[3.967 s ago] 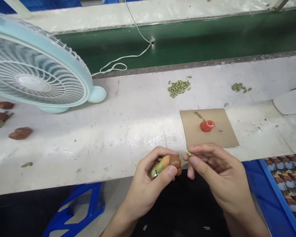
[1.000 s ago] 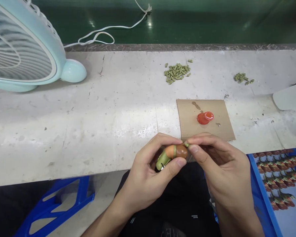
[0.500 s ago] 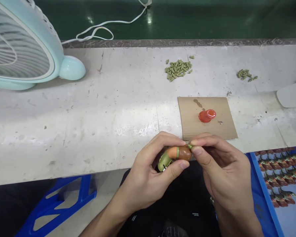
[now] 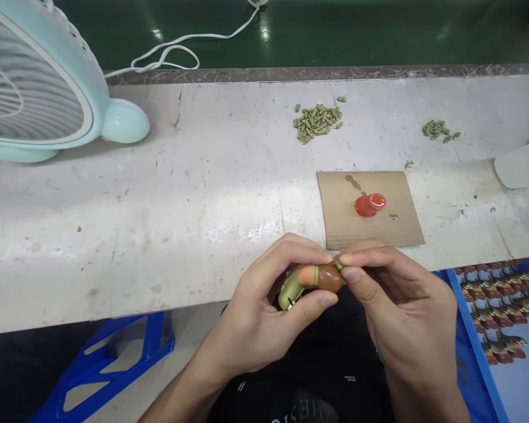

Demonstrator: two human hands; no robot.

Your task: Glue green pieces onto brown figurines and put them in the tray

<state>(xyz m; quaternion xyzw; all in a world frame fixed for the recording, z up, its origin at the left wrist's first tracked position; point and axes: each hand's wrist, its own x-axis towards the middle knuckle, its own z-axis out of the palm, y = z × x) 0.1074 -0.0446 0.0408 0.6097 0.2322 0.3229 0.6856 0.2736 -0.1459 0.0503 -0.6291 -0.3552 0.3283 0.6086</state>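
Observation:
Between the thumb and fingers of my left hand (image 4: pixel 275 302) lies a small toy figure (image 4: pixel 307 277) with a green head end, an orange band and a rounded brown end. The thumb and index finger of my right hand (image 4: pixel 401 305) pinch a tiny green piece (image 4: pixel 339 265) against the brown end. The fingertips partly cover where the two meet, so I cannot tell how far it is seated. Beyond my hands, a red cap-like container (image 4: pixel 370 204) with a shiny top sits on a piece of brown cardboard (image 4: pixel 341 226).
Small green pieces lie in a larger pile (image 4: pixel 316 122) and a smaller pile (image 4: pixel 436 130) on the white table (image 4: pixel 158 235). A light-blue fan (image 4: pixel 126 120) stands at left. A blue crate (image 4: pixel 476 352) at lower right holds rows of figures (image 4: pixel 496 317). Below left is a blue stool (image 4: pixel 114 376).
The whole view has shifted slightly. Both hands keep their hold on the figure and the small green piece, with only a slight turn of the fingers.

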